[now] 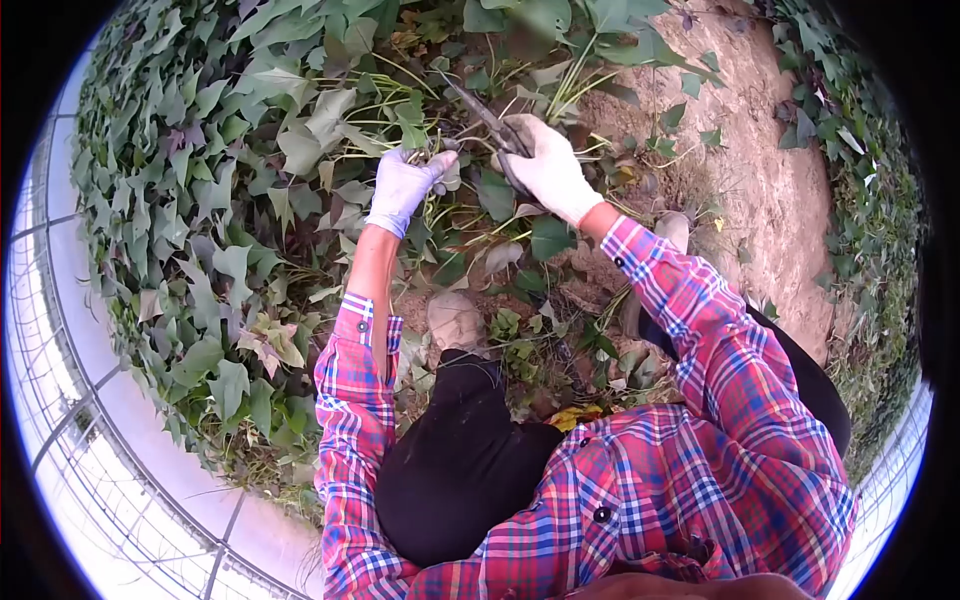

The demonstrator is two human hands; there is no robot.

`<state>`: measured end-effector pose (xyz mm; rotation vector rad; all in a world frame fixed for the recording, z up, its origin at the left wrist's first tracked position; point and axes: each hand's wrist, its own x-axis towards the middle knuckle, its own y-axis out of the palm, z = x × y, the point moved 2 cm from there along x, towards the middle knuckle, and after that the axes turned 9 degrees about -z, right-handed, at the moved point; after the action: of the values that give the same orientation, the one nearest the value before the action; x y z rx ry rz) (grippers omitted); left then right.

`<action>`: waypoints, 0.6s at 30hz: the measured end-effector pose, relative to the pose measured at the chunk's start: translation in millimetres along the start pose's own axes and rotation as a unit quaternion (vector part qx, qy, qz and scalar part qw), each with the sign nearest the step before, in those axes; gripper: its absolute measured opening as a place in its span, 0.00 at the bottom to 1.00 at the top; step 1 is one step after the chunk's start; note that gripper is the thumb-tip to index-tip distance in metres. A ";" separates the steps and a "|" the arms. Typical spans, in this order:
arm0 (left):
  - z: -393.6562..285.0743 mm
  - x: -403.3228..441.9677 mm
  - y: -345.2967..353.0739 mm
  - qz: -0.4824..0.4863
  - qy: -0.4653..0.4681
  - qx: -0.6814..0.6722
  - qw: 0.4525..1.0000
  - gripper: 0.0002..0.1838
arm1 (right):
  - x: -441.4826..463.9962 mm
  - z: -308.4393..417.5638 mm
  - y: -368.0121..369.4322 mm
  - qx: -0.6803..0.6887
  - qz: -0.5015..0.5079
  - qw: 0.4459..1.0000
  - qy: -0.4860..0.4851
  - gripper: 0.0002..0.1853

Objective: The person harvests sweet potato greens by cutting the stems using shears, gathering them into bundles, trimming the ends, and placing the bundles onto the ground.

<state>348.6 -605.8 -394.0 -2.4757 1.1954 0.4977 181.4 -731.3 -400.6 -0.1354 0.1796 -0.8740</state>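
Observation:
My right hand (550,168), in a white glove, is closed around a pair of dark scissors (478,108). Their long blades point up and to the left over the stems, and a handle loop shows below my fingers. To the left, my left hand (402,188) wears a pale lavender-white glove. Its fingers are pinched on thin green vine stems (440,165), just below and left of the blades. Broad lobed leaves (318,125) crowd around both hands, and part of what my left fingers grip is hidden.
Dense vines (200,250) cover the left side. Bare brown soil (755,130) runs down the right, with another leafy row (870,200) beyond it. A dusty shoe (456,320) stands among the stems. A wire fence (60,400) curves along the far left.

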 end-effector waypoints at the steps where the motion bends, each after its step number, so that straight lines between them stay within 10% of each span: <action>1: 0.7 -5.9 0.8 0.003 0.000 0.000 1.000 0.16 | -15.3 9.4 4.4 0.121 0.024 0.986 0.113 0.23; 11: 6.0 -112.9 -23.4 -0.032 -0.036 -0.039 0.998 0.14 | -75.5 53.8 29.5 0.231 0.137 0.927 0.261 0.20; 18: 3.7 -136.3 10.5 0.344 -0.077 0.058 0.934 0.15 | 12.2 19.9 -51.5 -0.036 0.139 0.964 0.224 0.19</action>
<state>260.3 -518.4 -337.2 -1.8239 1.9466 0.7508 154.7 -772.6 -372.5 0.0240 0.6391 -0.6058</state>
